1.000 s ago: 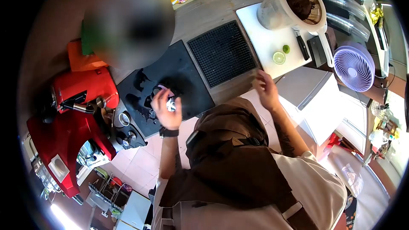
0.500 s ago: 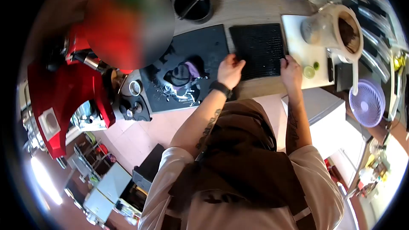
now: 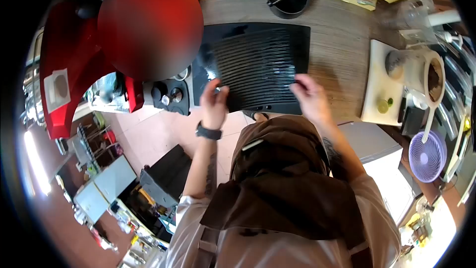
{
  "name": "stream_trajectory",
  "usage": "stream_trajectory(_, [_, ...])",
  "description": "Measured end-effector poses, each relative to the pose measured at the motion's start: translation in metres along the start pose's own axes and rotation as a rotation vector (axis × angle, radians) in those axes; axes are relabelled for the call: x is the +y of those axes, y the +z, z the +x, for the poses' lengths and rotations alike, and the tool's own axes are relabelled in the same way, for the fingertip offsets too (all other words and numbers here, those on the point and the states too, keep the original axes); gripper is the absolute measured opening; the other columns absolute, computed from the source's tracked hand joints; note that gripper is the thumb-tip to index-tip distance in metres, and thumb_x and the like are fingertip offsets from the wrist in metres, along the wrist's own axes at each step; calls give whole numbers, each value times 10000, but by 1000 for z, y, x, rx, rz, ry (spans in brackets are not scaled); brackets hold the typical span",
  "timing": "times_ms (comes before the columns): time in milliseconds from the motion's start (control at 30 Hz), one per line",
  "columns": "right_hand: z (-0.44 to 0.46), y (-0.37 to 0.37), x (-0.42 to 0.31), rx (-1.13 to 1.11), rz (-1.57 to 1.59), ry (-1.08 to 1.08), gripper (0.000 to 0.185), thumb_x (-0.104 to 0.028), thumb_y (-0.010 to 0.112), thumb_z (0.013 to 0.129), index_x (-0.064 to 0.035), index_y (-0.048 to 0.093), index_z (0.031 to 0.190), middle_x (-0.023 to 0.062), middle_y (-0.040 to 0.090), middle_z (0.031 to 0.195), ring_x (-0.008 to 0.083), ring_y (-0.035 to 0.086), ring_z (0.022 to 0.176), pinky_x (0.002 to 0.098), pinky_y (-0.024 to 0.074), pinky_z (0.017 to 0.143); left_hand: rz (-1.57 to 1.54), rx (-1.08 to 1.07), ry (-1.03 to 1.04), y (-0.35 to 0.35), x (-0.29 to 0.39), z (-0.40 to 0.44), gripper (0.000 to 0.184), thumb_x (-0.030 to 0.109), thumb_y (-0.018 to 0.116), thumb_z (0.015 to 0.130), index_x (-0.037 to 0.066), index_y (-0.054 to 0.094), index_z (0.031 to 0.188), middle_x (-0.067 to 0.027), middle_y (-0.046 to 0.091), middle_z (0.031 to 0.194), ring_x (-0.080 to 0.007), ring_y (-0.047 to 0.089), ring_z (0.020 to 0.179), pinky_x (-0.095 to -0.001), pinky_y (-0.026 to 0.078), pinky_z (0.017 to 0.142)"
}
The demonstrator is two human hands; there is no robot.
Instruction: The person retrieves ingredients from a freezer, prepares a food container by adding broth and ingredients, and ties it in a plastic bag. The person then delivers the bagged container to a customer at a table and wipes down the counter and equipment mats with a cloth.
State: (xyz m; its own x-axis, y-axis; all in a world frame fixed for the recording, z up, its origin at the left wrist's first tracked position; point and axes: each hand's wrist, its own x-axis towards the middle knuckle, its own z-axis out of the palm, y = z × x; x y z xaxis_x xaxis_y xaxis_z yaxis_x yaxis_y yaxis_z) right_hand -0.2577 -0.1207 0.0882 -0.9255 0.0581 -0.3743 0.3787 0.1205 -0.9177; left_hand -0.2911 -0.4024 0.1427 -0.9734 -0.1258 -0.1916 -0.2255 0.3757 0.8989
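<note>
A black ribbed rubber mat [image 3: 255, 69], wet and shiny in places, is over the larger flat black mat [image 3: 301, 37] on the counter. My left hand [image 3: 214, 103] pinches its near left corner, fingers bent over the edge. On the opposite side my right hand [image 3: 311, 100] grips the right edge between thumb and fingers. Whether the ribbed mat rests fully on the one below or is slightly raised, I cannot tell. Most of the larger mat's middle is hidden beneath it.
Behind the mats stands a black container [image 3: 287, 7] with a bar across its top. To the right, a white cutting board [image 3: 374, 84] carries a cut lime [image 3: 383, 105] and a handled pitcher [image 3: 409, 67]. A red machine [image 3: 64, 64] stands left; a blurred circle hides the upper left.
Both hands have carried the ribbed mat left, from the bare wood onto the larger mat. The purple and black item seen there before no longer shows. The camera view has shifted left.
</note>
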Motion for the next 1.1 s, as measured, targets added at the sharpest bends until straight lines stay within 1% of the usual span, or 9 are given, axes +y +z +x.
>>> stream_trajectory(100, [34, 47, 0, -326, 227, 220, 261, -128, 614, 932, -44, 624, 1179, 143, 685, 986, 237, 689, 843, 337, 546, 750, 31, 101, -109, -50, -47, 21, 331, 25, 594, 951, -42, 544, 1271, -90, 634, 1183, -137, 589, 1039, -251, 464, 895])
stream_trajectory(167, [52, 69, 12, -136, -123, -467, 352, 11, 546, 856, -85, 645, 1180, 143, 535, 1291, 305, 673, 880, 359, 546, 762, -62, 75, -171, -65, -52, 28, 325, -2, 562, 958, -45, 542, 1280, -86, 638, 1194, -147, 585, 1087, -271, 440, 962])
stream_trajectory(233, [58, 73, -9, -154, -298, -426, 430, 34, 558, 803, -91, 633, 1208, 137, 420, 1418, 337, 637, 1043, 399, 532, 885, -151, 102, -186, -71, -84, 39, 303, -7, 552, 961, -35, 556, 1262, -69, 644, 1177, -138, 586, 1072, -268, 442, 950])
stream_trajectory(400, [108, 97, 18, -55, -733, -630, 337, -106, 570, 843, -61, 609, 1175, 134, 570, 1287, 308, 673, 977, 410, 540, 868, -160, 99, -188, -80, -98, 52, 254, 13, 579, 955, -15, 588, 1207, -38, 648, 1106, -121, 590, 997, -251, 454, 892])
stream_trajectory(500, [79, 39, -24, -150, -863, -269, 276, -170, 536, 889, -74, 620, 1133, 124, 629, 1207, 296, 674, 986, 413, 546, 857, -119, 66, -189, -80, -95, 56, 254, 21, 588, 950, -28, 589, 1199, -44, 647, 1107, -122, 589, 997, -252, 452, 905])
stream_trajectory(600, [26, -29, 12, 172, -887, -134, 191, -180, 595, 895, -110, 659, 1061, 142, 662, 1161, 299, 703, 855, 417, 584, 768, -65, 17, -156, -79, -104, 61, 293, 41, 587, 956, -53, 576, 1233, -66, 652, 1123, -136, 596, 995, -263, 450, 924])
stream_trajectory(667, [-4, -81, 66, 322, -773, -59, 323, -131, 643, 842, -105, 636, 1164, 187, 588, 1281, 333, 645, 1059, 441, 543, 881, 54, 53, -126, -72, -102, 63, 321, 52, 591, 958, -62, 566, 1257, -72, 652, 1137, -132, 597, 991, -258, 452, 913])
stream_trajectory(867, [-36, -51, 66, 448, -907, -62, 804, -299, 688, 821, -84, 323, 1505, 298, 201, 1546, 472, 189, 1437, 605, 185, 1144, 168, 112, 23, -72, -80, 47, 477, 66, 602, 953, -48, 453, 1392, -130, 556, 1333, -186, 544, 1178, -300, 405, 1022])
stream_trajectory(1100, [105, -68, 86, 593, -797, -14, 793, -457, 518, 918, -25, 228, 1515, 272, 164, 1568, 421, 188, 1452, 465, 300, 1145, 258, 84, 80, -75, -51, 0, 382, 87, 595, 944, -13, 501, 1300, -147, 541, 1327, -217, 547, 1146, -345, 440, 952])
